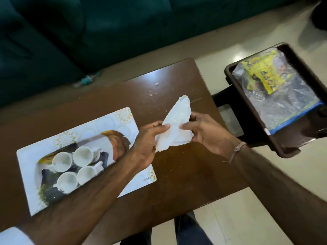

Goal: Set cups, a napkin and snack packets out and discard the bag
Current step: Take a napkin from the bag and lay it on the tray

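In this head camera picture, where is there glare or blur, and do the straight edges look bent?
Head view: glare shines on the brown table and on the clear plastic bag in the dark tray. The white cups are a little blurred, washed out inside. The napkin, held by the left hand and right hand, is fairly sharp. The table seems skewed by the wide lens.

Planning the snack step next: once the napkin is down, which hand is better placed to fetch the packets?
Probably the right hand: the yellow packets lie in the dark tray on its side; the left hand is farther.
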Demonstrator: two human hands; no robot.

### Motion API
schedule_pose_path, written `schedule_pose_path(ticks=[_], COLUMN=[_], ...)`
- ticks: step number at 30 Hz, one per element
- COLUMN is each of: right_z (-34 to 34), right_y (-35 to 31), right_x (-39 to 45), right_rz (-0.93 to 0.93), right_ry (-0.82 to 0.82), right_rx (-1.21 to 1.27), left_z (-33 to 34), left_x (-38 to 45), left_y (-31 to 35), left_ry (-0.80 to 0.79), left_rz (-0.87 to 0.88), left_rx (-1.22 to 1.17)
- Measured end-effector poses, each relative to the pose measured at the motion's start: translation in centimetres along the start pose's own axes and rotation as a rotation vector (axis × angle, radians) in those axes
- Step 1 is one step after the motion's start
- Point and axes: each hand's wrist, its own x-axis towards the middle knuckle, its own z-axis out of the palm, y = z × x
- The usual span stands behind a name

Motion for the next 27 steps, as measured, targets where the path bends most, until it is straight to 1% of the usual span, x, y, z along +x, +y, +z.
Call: schedule_pose_path(ticks=[2, 5, 8, 10, 12, 14, 16, 18, 20, 21, 23, 25, 27], right_z=[1.8, 4.1, 5.7, 6.9, 8.1, 9.3, 10.6, 12.4, 14.0, 14.6, 15.2, 15.4, 15.0], right_y=[0.6, 1.4, 1.8, 2.1, 2.6, 3.0, 3.3, 3.2, 3.3, 3.5, 3.8, 4.1, 4.3], right_x=[0.7, 1.7, 2.3, 2.5, 2.5, 2.6, 2.6, 2.6, 2.8, 3.0, 3.6, 4.1, 4.3], right_rz=[-0.009, -0.013, -0.032, -0.087, -0.133, -0.156, -0.156, -0.129, -0.124, -0.131, -0.126, -0.085, -0.021], right_ry=[0.015, -0.021, 0.007, 0.038, 0.034, 0.024, 0.042, 0.121, 0.196, 0.222, 0.246, 0.251, 0.262], right_rx=[-0.053, -0.113, -0.076, -0.075, -0.085, -0.197, -0.378, -0.556, -0.67, -0.687, -0.622, -0.457, -0.355], left_z=[-1.5, -4.1, -6.4, -7.7, -8.7, -9.5, -10.2, -10.8, -11.2, -11.5, -12.0, -12.8, -13.7], left_x=[-0.3, -0.7, -1.0, -1.2, -1.4, -1.6, -2.1, -2.5, -2.9, -3.0, -3.1, -3.0, -2.9], left_y=[-0.3, -0.8, -1.1, -1.3, -1.4, -1.5, -1.6, -1.9, -2.2, -2.4, -2.6, -2.7, -2.8], left_ry=[0.054, 0.123, 0.145, 0.161, 0.164, 0.166, 0.194, 0.236, 0.259, 0.264, 0.289, 0.334, 0.349], left_rz=[0.012, 0.0, -0.036, -0.049, -0.044, -0.024, 0.029, 0.147, 0.261, 0.293, 0.302, 0.278, 0.25], left_rx=[0.002, -0.039, -0.12, -0.169, -0.192, -0.183, -0.117, 0.056, 0.233, 0.275, 0.269, 0.196, 0.121])
